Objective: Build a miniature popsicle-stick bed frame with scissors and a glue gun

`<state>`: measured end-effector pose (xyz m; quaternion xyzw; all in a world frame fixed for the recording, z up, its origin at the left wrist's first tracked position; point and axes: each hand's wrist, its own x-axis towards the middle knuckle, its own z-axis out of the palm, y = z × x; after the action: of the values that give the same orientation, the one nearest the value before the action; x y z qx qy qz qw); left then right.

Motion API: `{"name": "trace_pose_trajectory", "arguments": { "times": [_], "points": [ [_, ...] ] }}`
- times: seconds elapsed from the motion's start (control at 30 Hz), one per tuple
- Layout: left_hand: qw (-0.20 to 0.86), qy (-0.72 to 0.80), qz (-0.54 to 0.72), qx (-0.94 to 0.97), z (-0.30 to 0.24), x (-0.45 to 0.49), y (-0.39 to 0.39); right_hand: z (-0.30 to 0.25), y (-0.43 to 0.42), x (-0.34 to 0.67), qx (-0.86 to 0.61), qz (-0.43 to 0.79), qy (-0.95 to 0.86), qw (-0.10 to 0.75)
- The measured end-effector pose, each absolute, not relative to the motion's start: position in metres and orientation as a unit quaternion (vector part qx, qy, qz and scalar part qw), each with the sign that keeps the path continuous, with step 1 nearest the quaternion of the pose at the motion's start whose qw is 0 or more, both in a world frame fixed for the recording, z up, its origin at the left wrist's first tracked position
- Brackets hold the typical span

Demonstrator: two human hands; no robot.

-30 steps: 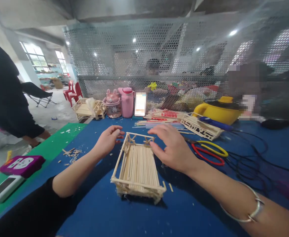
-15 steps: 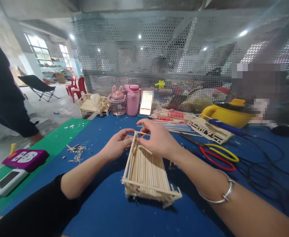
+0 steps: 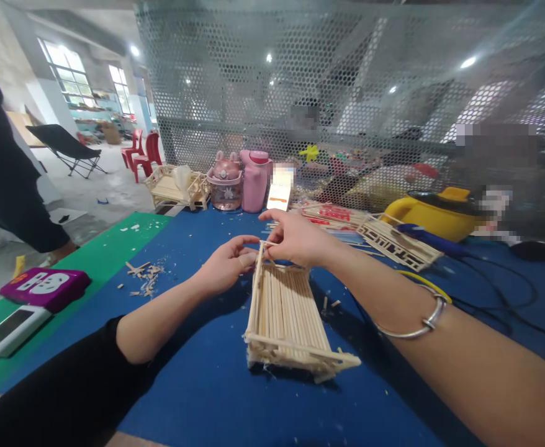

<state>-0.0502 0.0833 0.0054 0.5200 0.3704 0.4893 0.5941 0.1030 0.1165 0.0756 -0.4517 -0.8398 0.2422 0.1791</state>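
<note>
- While both hands meet at its far left corner, the wooden frame (image 3: pixel 288 310) rests on the blue table (image 3: pixel 184 391), its slatted bottom pointing away from me.
- I see the right hand (image 3: pixel 300 239) over the frame's far end, thumb and fingers pinching the top of that corner.
- The left hand (image 3: pixel 228 264) meets the corner's outer side with bent fingers; I cannot tell whether they grip.
- Just right of the frame I spot small offcuts (image 3: pixel 325 303); a pile of scraps (image 3: pixel 139 271) lies to the left.
- Behind the hands I make out loose sticks (image 3: pixel 340 218), a lit phone (image 3: pixel 280 189), a pink jug (image 3: pixel 254 183) and a pink bottle (image 3: pixel 226 186).
- Beyond the right forearm are a wooden panel (image 3: pixel 396 245) and a yellow pot (image 3: pixel 435 217).
</note>
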Motion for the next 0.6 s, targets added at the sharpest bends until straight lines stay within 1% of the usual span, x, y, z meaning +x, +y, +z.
{"name": "trace_pose_trajectory", "arguments": {
  "times": [0.3,0.6],
  "points": [
    [0.592,0.378,0.483,0.522,0.0081,-0.0501,0.0826,0.0838,0.1078,0.1006,-0.445,0.216,-0.847,0.197],
    [0.601,0.374,0.484,0.514,0.0088,-0.0493,0.0823,0.0769,0.1134,0.1074,-0.418,0.212,-0.864,0.185]
  ]
}}
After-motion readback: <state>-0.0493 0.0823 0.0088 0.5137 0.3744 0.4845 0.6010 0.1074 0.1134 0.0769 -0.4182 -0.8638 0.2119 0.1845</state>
